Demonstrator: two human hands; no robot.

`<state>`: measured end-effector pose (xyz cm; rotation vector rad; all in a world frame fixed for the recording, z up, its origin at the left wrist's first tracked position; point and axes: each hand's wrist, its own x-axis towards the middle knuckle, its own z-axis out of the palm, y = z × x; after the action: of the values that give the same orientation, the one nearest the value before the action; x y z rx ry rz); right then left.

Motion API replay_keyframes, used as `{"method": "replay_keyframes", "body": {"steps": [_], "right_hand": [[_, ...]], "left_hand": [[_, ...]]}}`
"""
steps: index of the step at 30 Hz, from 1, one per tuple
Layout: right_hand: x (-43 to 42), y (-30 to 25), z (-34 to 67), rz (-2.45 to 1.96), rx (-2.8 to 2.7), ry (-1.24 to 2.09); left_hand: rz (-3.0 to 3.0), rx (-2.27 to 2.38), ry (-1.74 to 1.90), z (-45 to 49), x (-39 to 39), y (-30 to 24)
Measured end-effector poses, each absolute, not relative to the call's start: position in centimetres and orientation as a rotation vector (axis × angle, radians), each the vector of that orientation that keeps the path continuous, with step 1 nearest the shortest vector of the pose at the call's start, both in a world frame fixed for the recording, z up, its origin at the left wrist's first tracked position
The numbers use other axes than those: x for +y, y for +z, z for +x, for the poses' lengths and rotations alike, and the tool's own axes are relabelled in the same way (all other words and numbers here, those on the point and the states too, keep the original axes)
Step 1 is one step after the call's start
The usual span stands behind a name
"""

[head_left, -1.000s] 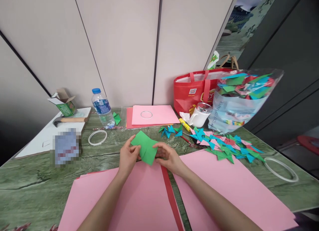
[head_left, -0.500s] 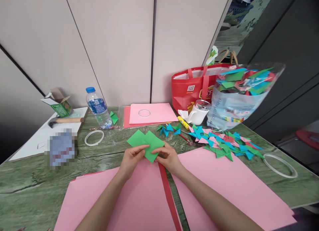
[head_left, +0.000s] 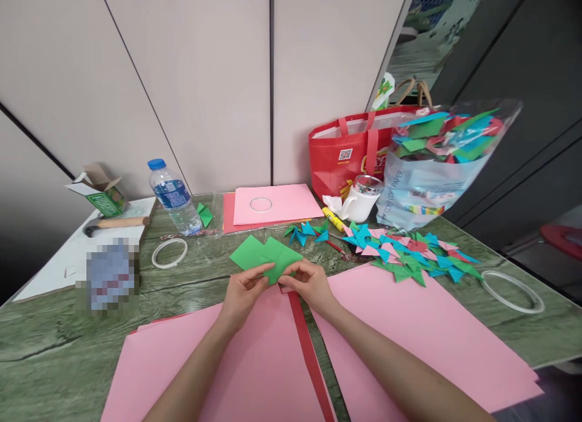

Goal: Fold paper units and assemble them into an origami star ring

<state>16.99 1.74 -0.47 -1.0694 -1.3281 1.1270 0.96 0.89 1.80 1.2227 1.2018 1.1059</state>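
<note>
A folded piece of green paper (head_left: 275, 254) with two pointed corners at the top is held between both hands, above the top edge of the left pink paper stack (head_left: 245, 349). My left hand (head_left: 243, 294) pinches it from the lower left, thumb and fingers at its bottom edge. On the other side my right hand (head_left: 309, 284) pinches its lower right edge, fingertips close to those of the left. The lower corner of the paper is mostly hidden by the fingers. A second pink paper stack (head_left: 409, 343) lies by the right forearm.
Folded coloured paper pieces (head_left: 404, 255) lie in a heap at right. Behind them stand a white mug (head_left: 361, 200), a red bag (head_left: 327, 161) and a clear bag (head_left: 409, 191) of paper pieces. A water bottle (head_left: 175, 197), tape ring (head_left: 157, 253) and hammer (head_left: 120, 223) are at left.
The lower corner of the green paper, which pointed down between the hands, is now covered by the fingers. The right fingers have moved nearer to the left ones. The view has shifted slightly.
</note>
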Motion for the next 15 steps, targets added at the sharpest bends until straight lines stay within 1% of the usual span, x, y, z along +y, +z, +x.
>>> {"method": "replay_keyframes", "body": {"steps": [6,12,15], "right_hand": [[1.6,0.1,16.8,-1.056,-1.189,1.137],[1.6,-0.1,16.8,-1.017,-1.184,1.175],[1.5,-0.2,16.8,-1.065,-1.232,1.128]], "left_hand": [[1.191,1.146,1.118,1.7,0.5,2.2],[1.127,1.142,1.133,1.9,0.4,1.2],[1.097,1.158,1.166,2.1,0.3,0.8]]}}
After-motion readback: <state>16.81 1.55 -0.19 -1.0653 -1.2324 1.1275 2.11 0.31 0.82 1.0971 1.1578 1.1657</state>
